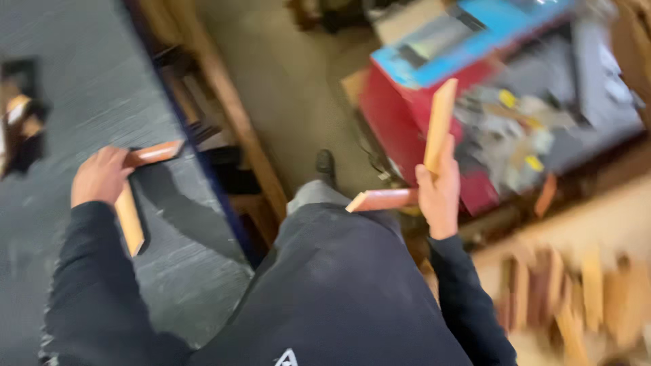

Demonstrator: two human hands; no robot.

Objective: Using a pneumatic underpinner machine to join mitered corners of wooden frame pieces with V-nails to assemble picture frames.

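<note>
Left hand (100,177): closed around an L-shaped wooden frame corner (135,196), resting on the grey workbench (74,88).
Right hand (439,193): gripped a second wooden corner piece (434,139), held up right of the workbench, before a red and blue box (420,88).
Wooden strips (576,298): piled far right of the workbench, blurred.

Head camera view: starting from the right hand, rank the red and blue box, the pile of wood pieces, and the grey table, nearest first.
From the right hand:
1. Red and blue box, just behind it, upper centre.
2. Pile of wood pieces, lower right.
3. Grey table, far left, by the left hand.
</note>
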